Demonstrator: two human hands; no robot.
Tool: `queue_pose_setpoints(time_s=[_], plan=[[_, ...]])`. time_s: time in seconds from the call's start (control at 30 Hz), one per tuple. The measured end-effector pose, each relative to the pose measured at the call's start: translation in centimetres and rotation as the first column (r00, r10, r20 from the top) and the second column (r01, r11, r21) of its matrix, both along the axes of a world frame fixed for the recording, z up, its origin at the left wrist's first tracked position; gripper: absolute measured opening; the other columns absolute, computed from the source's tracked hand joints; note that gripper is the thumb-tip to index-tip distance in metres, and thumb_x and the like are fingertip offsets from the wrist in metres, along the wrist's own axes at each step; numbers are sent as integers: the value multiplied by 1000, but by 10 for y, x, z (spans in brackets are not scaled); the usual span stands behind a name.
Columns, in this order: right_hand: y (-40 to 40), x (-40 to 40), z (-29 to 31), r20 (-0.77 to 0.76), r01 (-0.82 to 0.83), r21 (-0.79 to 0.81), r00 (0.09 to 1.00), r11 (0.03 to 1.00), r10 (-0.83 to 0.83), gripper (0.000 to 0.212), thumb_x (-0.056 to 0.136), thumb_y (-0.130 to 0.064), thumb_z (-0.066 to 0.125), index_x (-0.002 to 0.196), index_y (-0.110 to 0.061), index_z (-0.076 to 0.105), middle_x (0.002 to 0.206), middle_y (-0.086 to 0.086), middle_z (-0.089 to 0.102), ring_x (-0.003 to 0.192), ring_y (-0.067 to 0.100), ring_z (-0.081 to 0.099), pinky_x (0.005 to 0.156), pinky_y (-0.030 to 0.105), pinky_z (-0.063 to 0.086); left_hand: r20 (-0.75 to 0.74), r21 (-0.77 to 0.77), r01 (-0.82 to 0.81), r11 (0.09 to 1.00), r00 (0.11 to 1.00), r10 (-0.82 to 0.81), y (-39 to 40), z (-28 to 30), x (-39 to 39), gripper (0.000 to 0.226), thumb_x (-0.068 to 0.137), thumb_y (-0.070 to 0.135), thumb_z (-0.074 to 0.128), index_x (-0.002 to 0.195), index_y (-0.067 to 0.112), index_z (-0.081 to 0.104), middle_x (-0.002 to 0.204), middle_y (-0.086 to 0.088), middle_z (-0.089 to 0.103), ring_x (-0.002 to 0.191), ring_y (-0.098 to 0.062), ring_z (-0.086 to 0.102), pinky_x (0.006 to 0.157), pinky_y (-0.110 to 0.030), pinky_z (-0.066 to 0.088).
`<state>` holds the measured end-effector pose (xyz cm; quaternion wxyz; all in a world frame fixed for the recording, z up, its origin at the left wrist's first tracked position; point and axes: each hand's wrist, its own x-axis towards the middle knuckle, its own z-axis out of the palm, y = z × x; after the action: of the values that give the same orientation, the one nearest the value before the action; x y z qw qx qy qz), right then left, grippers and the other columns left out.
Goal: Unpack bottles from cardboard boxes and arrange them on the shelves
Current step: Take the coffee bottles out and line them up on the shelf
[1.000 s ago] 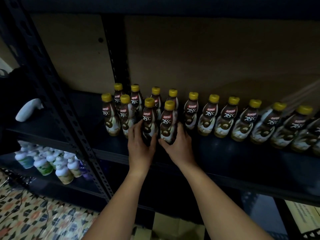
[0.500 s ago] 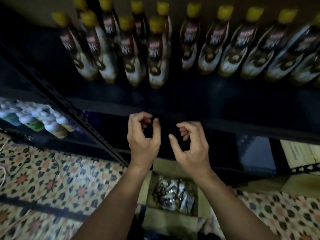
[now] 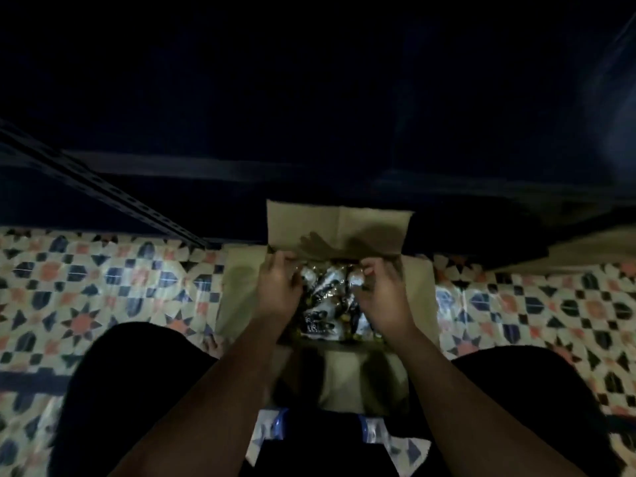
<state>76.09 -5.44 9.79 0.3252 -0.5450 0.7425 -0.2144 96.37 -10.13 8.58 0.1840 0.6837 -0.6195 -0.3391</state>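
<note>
The bottles (image 3: 330,304) look shiny and lie in the open box (image 3: 339,223). Left hand (image 3: 278,290) and right hand (image 3: 382,295) reach in, fingers curled. I cannot tell if they hold any.

No legible text is shown. White marks are seen on the labels of the bottles (image 3: 323,304) in the cardboard box (image 3: 337,222), but they are too blurred to be read.

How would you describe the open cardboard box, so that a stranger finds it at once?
Look at the patterned tile floor below the dark shelf. The cardboard box stands there between the person's knees, flaps open. It alone holds shiny bottles, with both hands reaching in.
</note>
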Motion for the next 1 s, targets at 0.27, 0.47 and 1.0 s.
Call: queue_pose_setpoints(time_s=[0.27, 0.47, 1.0], plan=[[44, -18, -155, -330, -121, 565, 873, 816, 358, 75, 89, -27, 72, 152, -25, 32, 159, 13, 20, 144, 41, 20, 114, 50, 33, 134, 468, 16, 884, 987, -89, 23, -178, 4, 43, 95, 15, 64, 136, 4, 59, 129, -18, 65, 120, -37, 60, 97, -34, 45], [52, -19, -198, -303, -161, 676, 829, 719, 471, 70, 93, -10, 64, 153, -31, 34, 169, 2, -1, 142, 55, 15, 111, 55, 39, 140, 495, 47, 867, 981, -133, 24, -236, 3, 70, 89, 8, 67, 153, 17, 40, 148, -16, 50, 131, -37, 52, 108, -45, 47], [47, -30, -233, -581, -87, 597, 639, 797, 504, 121, 89, -29, 74, 156, -15, -27, 150, 34, -42, 147, 41, 26, 118, 44, 32, 180, 469, -46, 882, 983, -45, 24, -266, 19, 63, 94, 26, 69, 148, 15, 38, 143, -18, 50, 129, -39, 52, 106, -48, 44]])
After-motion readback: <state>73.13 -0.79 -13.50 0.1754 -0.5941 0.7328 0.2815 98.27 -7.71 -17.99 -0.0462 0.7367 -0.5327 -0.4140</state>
